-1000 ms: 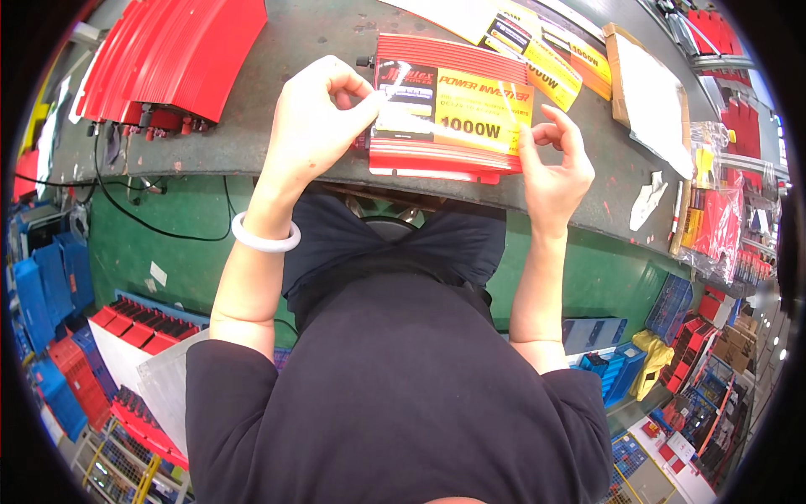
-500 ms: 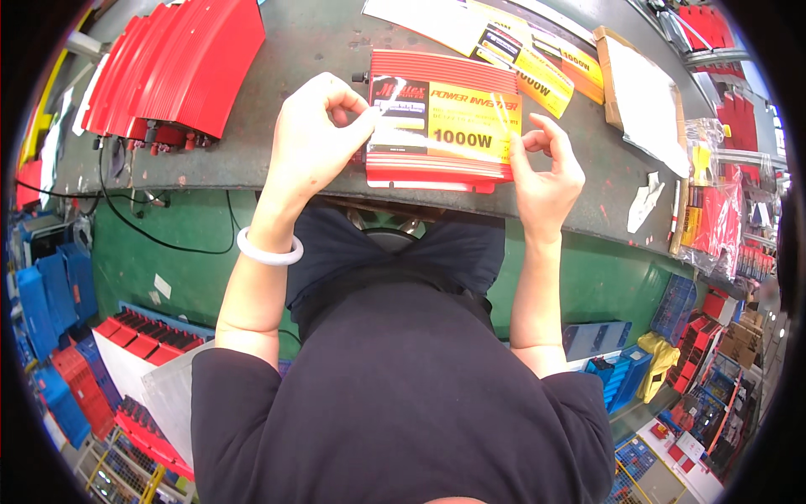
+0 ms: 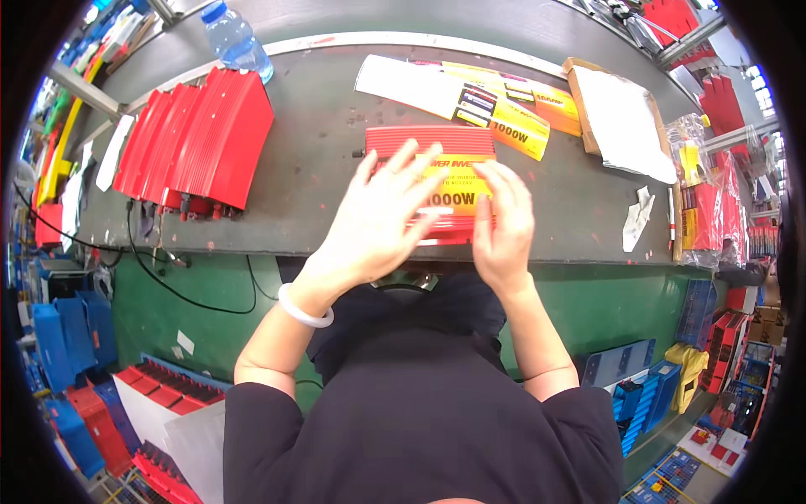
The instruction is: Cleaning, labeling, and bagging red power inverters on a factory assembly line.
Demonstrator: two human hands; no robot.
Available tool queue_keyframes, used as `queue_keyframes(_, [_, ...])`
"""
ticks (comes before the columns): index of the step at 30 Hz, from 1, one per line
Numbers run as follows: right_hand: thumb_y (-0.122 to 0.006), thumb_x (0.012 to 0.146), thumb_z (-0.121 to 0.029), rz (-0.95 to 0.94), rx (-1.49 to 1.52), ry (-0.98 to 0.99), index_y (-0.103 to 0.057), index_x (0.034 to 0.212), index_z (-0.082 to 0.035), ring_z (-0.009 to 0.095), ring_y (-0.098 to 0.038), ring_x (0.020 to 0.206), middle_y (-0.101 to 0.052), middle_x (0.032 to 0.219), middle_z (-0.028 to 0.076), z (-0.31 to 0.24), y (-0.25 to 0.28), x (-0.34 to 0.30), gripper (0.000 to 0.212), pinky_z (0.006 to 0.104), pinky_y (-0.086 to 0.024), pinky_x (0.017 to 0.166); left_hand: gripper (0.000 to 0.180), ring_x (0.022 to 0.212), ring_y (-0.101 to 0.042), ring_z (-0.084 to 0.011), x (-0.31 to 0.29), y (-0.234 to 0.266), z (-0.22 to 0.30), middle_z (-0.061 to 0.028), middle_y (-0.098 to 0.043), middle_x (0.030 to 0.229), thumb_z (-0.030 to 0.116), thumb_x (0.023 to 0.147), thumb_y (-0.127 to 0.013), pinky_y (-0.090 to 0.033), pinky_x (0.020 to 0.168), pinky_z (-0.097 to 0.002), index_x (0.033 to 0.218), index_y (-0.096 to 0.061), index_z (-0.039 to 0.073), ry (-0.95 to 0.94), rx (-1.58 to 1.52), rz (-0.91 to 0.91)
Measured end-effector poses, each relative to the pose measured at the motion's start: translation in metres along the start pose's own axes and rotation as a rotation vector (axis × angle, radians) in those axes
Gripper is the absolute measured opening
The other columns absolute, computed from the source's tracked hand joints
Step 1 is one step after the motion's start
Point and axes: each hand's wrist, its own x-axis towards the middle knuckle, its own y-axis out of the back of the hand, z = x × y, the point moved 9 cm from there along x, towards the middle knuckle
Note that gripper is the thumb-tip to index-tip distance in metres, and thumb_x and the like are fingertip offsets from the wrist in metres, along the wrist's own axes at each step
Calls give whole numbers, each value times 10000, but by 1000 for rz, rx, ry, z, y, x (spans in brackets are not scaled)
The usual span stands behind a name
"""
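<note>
A red, ribbed power inverter [image 3: 428,134] lies near the front edge of the workbench, with a yellow and black label [image 3: 457,179] on its top face. My left hand [image 3: 365,214], fingers spread, lies over the label's left part and hides it. At the label's right side is my right hand [image 3: 504,231], its fingers stretched and the thumb apart. Neither hand grips anything. Just beyond the inverter, several loose yellow labels [image 3: 520,126] overlap with a white sheet [image 3: 403,84].
Several red inverters [image 3: 197,143] stand in a row at the left, with a water bottle [image 3: 235,40] behind. A cardboard tray [image 3: 625,118] with white sheets is at the right, near a torn paper scrap [image 3: 639,220]. Black cable [image 3: 189,298] hangs off the bench's front.
My left hand has gone from pinching at the label's left edge to lying spread over it. My right hand has shifted inward against the label's right side. The view has tilted, showing more bench.
</note>
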Motion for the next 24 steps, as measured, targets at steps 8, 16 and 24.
queue_keyframes(8, [-587, 844, -173, -285, -105, 114, -527, 1204, 58, 342, -455, 1227, -523, 1272, 171, -13, -42, -6, 432, 415, -370, 1009, 729, 1358, -312, -278, -28, -11, -10, -146, -308, 1473, 416, 797, -643, -166, 1091, -535, 1372, -390, 46, 54, 176, -100])
queue_keyframes(16, [-556, 873, -237, -362, -93, 160, -514, 1235, 40, 326, -393, 1293, -471, 1343, 168, -44, -59, -7, 458, 447, -290, 1067, 841, 1385, -249, -325, -50, -12, -25, -224, -245, 1482, 373, 754, -692, -189, 1070, -564, 1368, -328, -70, 235, -20, 88])
queue_keyframes(24, [-546, 854, -417, -584, -250, 135, -296, 1411, -6, 262, -261, 1380, -310, 1472, 142, -3, -48, -3, 736, 462, -168, 1123, 812, 1392, -229, -332, -53, -6, -24, -200, -226, 1499, 360, 761, -689, -172, 1069, -572, 1362, -347, -65, 229, 254, 32])
